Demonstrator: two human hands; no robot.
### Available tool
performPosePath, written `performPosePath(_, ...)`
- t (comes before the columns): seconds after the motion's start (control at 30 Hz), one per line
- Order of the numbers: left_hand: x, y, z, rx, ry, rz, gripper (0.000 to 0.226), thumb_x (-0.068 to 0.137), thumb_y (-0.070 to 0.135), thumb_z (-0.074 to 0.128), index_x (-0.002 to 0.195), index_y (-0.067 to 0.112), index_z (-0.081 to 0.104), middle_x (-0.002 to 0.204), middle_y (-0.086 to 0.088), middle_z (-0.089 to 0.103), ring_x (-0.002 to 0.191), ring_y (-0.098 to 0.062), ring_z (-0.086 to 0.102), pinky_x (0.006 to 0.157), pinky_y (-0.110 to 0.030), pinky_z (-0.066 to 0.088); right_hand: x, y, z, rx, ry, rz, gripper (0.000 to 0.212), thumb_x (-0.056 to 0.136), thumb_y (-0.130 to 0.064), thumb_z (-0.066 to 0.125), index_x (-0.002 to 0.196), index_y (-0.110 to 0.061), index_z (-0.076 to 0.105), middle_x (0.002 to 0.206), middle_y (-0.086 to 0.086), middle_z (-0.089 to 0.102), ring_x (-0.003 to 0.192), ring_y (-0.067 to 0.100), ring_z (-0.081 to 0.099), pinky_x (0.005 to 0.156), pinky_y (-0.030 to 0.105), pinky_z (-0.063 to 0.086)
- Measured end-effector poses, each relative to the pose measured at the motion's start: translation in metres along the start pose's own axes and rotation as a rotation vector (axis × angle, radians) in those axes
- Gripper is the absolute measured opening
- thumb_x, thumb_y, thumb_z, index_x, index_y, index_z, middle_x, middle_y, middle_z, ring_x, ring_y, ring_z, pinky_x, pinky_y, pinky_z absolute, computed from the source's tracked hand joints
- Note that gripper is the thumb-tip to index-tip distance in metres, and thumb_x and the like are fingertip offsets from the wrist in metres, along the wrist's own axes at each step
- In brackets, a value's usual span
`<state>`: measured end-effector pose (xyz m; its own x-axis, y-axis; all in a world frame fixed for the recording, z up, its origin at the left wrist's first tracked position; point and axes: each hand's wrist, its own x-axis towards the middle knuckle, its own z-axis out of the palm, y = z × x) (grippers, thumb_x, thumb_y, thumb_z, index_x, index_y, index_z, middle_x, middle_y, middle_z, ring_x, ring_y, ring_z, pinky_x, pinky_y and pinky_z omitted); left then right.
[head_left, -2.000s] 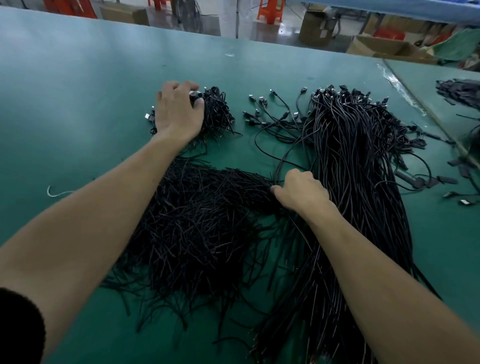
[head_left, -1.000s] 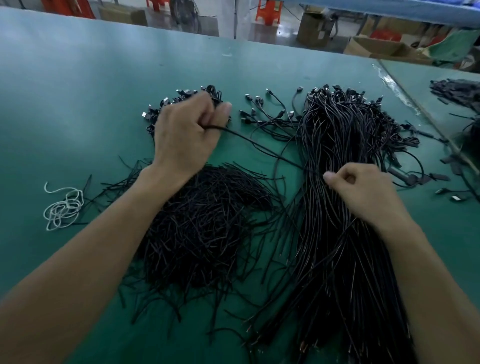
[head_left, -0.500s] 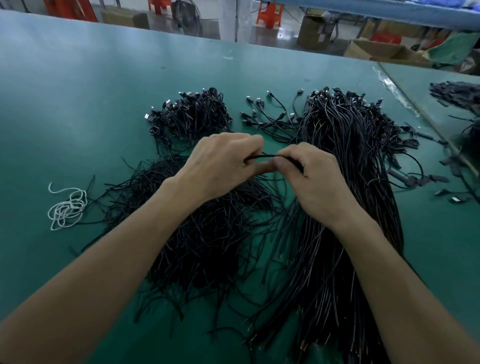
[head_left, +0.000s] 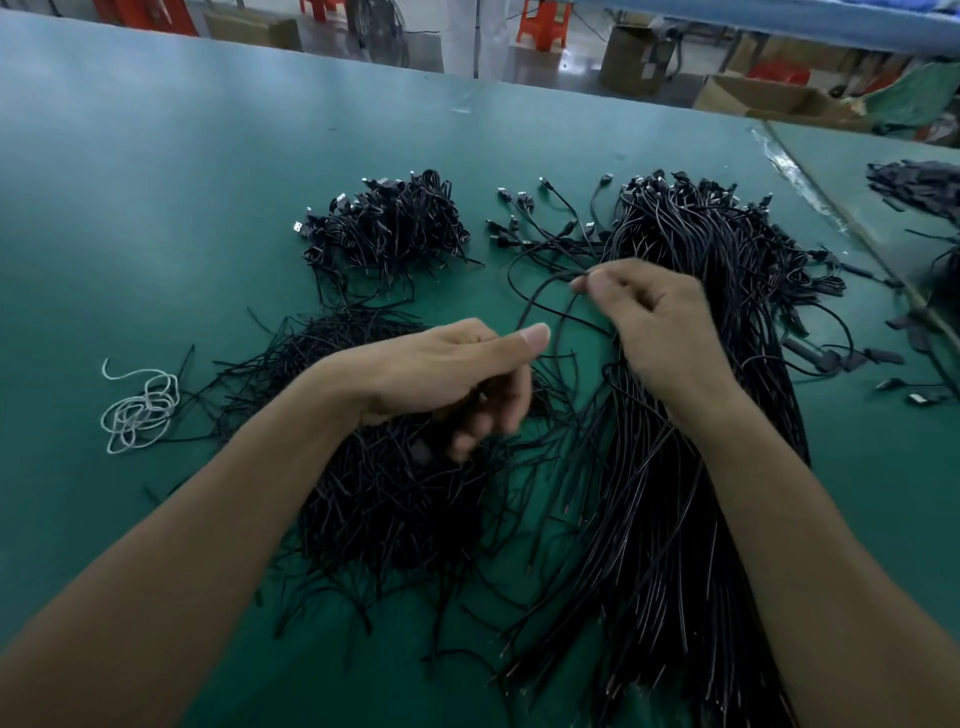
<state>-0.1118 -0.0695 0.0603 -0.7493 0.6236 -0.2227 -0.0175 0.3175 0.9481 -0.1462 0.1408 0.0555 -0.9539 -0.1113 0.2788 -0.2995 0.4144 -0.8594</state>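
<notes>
The loop may spring loose or snag stray ends of the short-wire heap (head_left: 395, 493) if either grip slackens. Left hand (head_left: 447, 379) hovers over that heap, thumb out, fingers curled on the black cable (head_left: 527, 312), which arcs above the table (head_left: 208, 208); right hand (head_left: 660, 322) pinches its top between thumb and forefinger

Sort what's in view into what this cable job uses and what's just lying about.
In use: left hand, right hand, black cable looped between them; probably also long cable bundle, pile of short ties, heap of coiled cables.
Lying about: white string, loose plugged cables, cardboard boxes, orange stools.
</notes>
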Motion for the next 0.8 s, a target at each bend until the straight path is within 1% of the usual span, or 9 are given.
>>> performPosePath(0.1, 0.005, 0.001, 0.010, -0.390, 0.092, 0.076, 0.042, 0.103, 0.037, 0.040, 0.079, 0.008, 0.060, 0.053, 0.003, 0.041, 0.041, -0.008, 0.042, 0.043, -0.021, 0.044, -0.004, 0.000, 0.010, -0.036, -0.121, -0.051, 0.020, 0.099, -0.028, 0.057, 0.088, -0.033, 0.073, 0.069, 0.014, 0.060, 0.057, 0.028, 0.043, 0.051, 0.039, 0.039)
performPosePath(0.17, 0.006, 0.000, 0.009, -0.571, 0.135, 0.081, 0.033, 0.106, 0.027, 0.040, 0.083, 0.009, 0.056, 0.055, 0.005, 0.032, 0.039, -0.004, 0.031, 0.035, -0.015, 0.032, -0.005, 0.002, 0.012, -0.045, -0.083, -0.039, 0.021, 0.100, -0.027, 0.057, 0.087, -0.034, 0.072, 0.055, -0.010, 0.050, 0.048, 0.012, 0.036, 0.044, 0.028, 0.030)
performPosePath(0.3, 0.000, -0.002, 0.003, -0.632, 0.077, 0.124, 0.045, 0.099, 0.050, 0.041, 0.069, 0.021, 0.055, 0.055, 0.010, 0.024, 0.043, -0.003, 0.019, 0.032, -0.013, 0.019, -0.007, 0.005, 0.010, -0.050, -0.120, 0.023, 0.018, 0.100, -0.029, 0.056, 0.096, -0.028, 0.073, 0.045, -0.019, 0.043, 0.040, 0.003, 0.031, 0.040, 0.014, 0.025)
performPosePath(0.37, 0.001, 0.000, 0.000, -0.734, 0.082, 0.200, 0.051, 0.101, 0.052, 0.036, 0.066, 0.023, 0.058, 0.052, 0.013, 0.026, 0.041, -0.002, 0.021, 0.031, -0.013, 0.022, -0.013, 0.005, 0.014, -0.095, -0.284, 0.035, 0.020, 0.100, -0.033, 0.054, 0.103, -0.027, 0.073, 0.048, -0.023, 0.049, 0.042, 0.001, 0.038, 0.043, 0.010, 0.028)
performPosePath(0.47, 0.011, 0.001, -0.002, -0.925, 0.275, 0.294, 0.054, 0.107, 0.041, 0.032, 0.083, 0.016, 0.073, 0.057, 0.009, 0.043, 0.047, -0.003, 0.040, 0.038, -0.015, 0.037, -0.023, -0.001, 0.024, -0.208, -0.528, 0.041, 0.022, 0.103, -0.031, 0.049, 0.107, -0.030, 0.071, 0.052, -0.026, 0.054, 0.045, -0.001, 0.045, 0.047, 0.010, 0.033)
performPosePath(0.53, 0.018, -0.006, 0.001, -0.767, 0.498, 0.331, 0.049, 0.109, 0.033, 0.029, 0.102, 0.009, 0.072, 0.074, 0.001, 0.061, 0.066, -0.010, 0.061, 0.060, -0.020, 0.053, -0.027, -0.008, 0.026, -0.260, -0.605, -0.004, 0.024, 0.103, -0.031, 0.048, 0.103, -0.030, 0.071, 0.059, -0.024, 0.059, 0.054, -0.001, 0.053, 0.053, 0.014, 0.040)
performPosePath(0.63, 0.020, -0.017, 0.011, -0.067, 0.701, 0.281, 0.040, 0.110, 0.023, 0.030, 0.110, 0.009, 0.067, 0.097, -0.005, 0.070, 0.092, -0.016, 0.069, 0.082, -0.027, 0.056, -0.025, -0.019, 0.021, -0.255, -0.566, -0.111, 0.024, 0.101, -0.030, 0.051, 0.089, -0.029, 0.072, 0.059, -0.015, 0.059, 0.049, 0.004, 0.050, 0.049, 0.023, 0.043)
performPosePath(0.7, 0.017, -0.018, 0.016, 0.168, 0.621, 0.201, 0.048, 0.109, 0.029, 0.032, 0.094, 0.009, 0.072, 0.084, -0.005, 0.072, 0.079, -0.024, 0.069, 0.072, -0.036, 0.057, -0.020, -0.023, 0.015, -0.218, -0.434, -0.176, 0.022, 0.098, -0.031, 0.059, 0.081, -0.025, 0.071, 0.054, -0.015, 0.056, 0.043, 0.003, 0.043, 0.043, 0.018, 0.035)
performPosePath(0.8, 0.011, -0.013, 0.023, -0.040, 0.464, 0.122, 0.065, 0.108, 0.042, 0.029, 0.067, 0.011, 0.068, 0.046, 0.002, 0.054, 0.038, -0.018, 0.051, 0.043, -0.023, 0.042, -0.012, -0.025, 0.010, -0.090, -0.267, -0.191, 0.023, 0.090, -0.036, 0.070, 0.074, -0.019, 0.071, 0.053, -0.009, 0.054, 0.049, 0.003, 0.042, 0.047, 0.023, 0.036)
